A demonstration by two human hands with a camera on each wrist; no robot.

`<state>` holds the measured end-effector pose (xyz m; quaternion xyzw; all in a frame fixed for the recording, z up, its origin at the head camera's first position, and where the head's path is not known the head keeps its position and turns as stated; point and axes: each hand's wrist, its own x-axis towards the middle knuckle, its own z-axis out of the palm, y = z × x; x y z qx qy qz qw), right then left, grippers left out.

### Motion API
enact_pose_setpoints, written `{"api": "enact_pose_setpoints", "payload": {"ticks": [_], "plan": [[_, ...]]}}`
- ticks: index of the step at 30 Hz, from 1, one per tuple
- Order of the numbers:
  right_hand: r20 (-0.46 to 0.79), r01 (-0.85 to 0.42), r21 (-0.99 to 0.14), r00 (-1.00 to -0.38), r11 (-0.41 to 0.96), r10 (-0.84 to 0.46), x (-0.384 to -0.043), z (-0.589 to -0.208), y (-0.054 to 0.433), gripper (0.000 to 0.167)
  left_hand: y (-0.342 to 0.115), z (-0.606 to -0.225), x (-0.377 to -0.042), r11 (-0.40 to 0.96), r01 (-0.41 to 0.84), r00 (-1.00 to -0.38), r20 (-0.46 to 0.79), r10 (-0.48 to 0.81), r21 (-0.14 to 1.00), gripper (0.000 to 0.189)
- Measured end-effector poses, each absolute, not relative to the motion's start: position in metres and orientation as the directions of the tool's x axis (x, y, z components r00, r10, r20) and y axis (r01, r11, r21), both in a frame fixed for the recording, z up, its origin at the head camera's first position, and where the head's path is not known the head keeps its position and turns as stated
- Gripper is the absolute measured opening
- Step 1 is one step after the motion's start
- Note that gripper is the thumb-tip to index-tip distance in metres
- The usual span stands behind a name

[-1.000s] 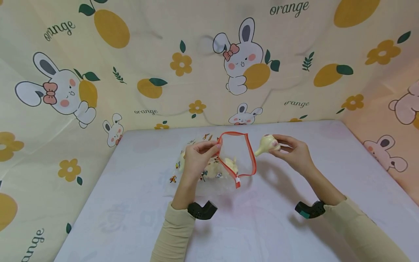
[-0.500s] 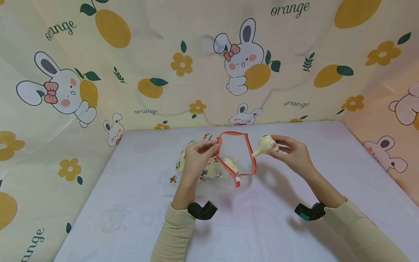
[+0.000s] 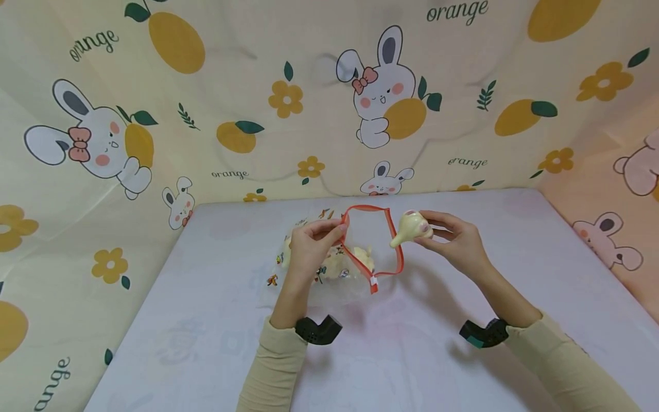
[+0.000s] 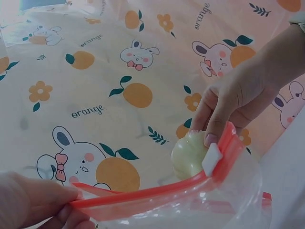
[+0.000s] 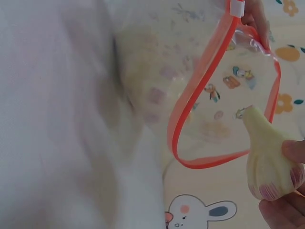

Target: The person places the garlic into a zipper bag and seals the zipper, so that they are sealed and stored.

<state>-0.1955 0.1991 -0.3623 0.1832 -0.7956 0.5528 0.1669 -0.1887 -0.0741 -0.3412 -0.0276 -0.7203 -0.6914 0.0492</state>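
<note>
My left hand (image 3: 314, 246) pinches the rim of a clear zip bag (image 3: 365, 207) between thumb and fingers. The bag's red zip edge stands spread into a wide loop, with a white slider (image 3: 373, 281) at its near corner. Cartoon figures are printed on the plastic, and pale cream pieces (image 3: 364, 258) show inside, their kind unclear. My right hand (image 3: 458, 240) holds a cream garlic bulb (image 3: 412, 227) with purple patches by its round end. The bulb's stem tip points left and overlaps the right side of the red loop in the head view. In the right wrist view, the garlic bulb (image 5: 267, 162) appears beside the mouth.
Beneath the bag is a table with a pale cloth (image 3: 216, 343). A printed curtain (image 3: 309, 114) with rabbits and oranges rises behind the table and along its sides. A black wrist camera (image 3: 318, 331) sits on the left wrist and another (image 3: 484, 333) on the right.
My right hand has carried the garlic bulb leftward, bringing its stem from just outside the red loop to overlap the loop's right edge. The left hand and the bag stay almost still.
</note>
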Motion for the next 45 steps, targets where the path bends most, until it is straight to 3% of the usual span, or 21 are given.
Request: {"api": "enact_pose_setpoints", "payload": {"ticks": [45], "plan": [[0.443,-0.479,-0.835,-0.877,0.272,-0.184,-0.184,-0.362,0.181,0.048,-0.074,-0.343,-0.191,0.022,0.109,-0.993,0.110,-0.049,0.994,0.019]]}}
